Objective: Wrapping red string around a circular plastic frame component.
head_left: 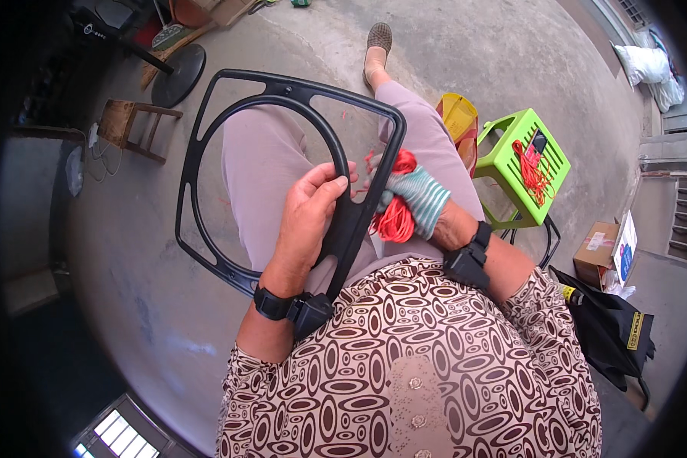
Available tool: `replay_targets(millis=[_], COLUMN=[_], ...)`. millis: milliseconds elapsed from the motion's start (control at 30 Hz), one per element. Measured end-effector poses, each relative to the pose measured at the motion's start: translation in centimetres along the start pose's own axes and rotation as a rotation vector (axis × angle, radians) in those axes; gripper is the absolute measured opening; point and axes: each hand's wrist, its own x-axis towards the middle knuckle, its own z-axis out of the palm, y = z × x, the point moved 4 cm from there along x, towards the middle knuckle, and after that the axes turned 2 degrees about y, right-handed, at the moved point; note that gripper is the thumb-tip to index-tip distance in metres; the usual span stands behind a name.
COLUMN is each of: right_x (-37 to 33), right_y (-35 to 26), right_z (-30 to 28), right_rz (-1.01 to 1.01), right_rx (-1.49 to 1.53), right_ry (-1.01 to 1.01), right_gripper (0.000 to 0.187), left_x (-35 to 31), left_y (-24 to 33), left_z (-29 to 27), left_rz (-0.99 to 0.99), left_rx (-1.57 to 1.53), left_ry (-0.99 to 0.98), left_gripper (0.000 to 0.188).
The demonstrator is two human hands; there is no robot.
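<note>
A black frame (288, 82), square outside with a round ring inside, lies tilted over my lap. My bare left hand (311, 204) is closed round the ring's right side, thumb on top. Just beyond the frame's right bar is my right hand (421, 196), in a grey glove with teal stripes. Its fingers are wrapped round a bundle of red cord (394, 221), with loops showing above and below the fist. Part of the gloved fingers is hidden behind the bar.
To the right stands a lime-green stool (511, 172) with more red cord (532, 174) on its seat. A yellow-and-red bag (458, 116) sits beside my leg. Farther right are a cardboard box (595, 250) and a black bag (611, 324). At left are a wooden stool (122, 124) and a round black base (180, 76).
</note>
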Motion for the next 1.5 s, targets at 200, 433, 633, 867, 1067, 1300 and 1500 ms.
replay_targets(millis=[200,433,633,867,1067,1300,1500], right_x=[0.4,0.6,0.5,0.7,-0.1,-1.4,-4.3], right_y=[1.3,1.4,1.4,1.7,1.2,-2.0,-7.6], right_z=[0.5,0.4,0.4,0.2,0.4,-2.7,-9.9], right_rz=[-0.121,-0.167,-0.185,-0.145,-0.041,-0.041,-0.246], right_rx=[-0.109,-0.21,-0.209,-0.213,-0.153,0.231,0.363], right_ry=[-0.19,-0.195,-0.166,-0.155,-0.14,-0.028,0.186], right_gripper=[0.027,0.027,0.029,0.031,0.031,0.042,0.044], left_x=[-0.6,-0.7,-0.3,0.1,0.5,-1.2,-2.8], left_y=[0.4,0.2,0.0,-0.7,-1.1,0.8,2.4], left_z=[0.6,1.1,0.8,-0.1,-0.5,-1.2,-2.4], left_rz=[0.019,0.028,0.014,-0.003,-0.015,0.147,0.229], left_rx=[0.004,-0.01,0.026,0.063,-0.002,0.109,-0.282], left_ry=[-0.06,-0.009,0.035,0.082,0.068,0.129,0.133], left_gripper=[0.032,0.023,0.015,0.011,0.011,0.011,0.016])
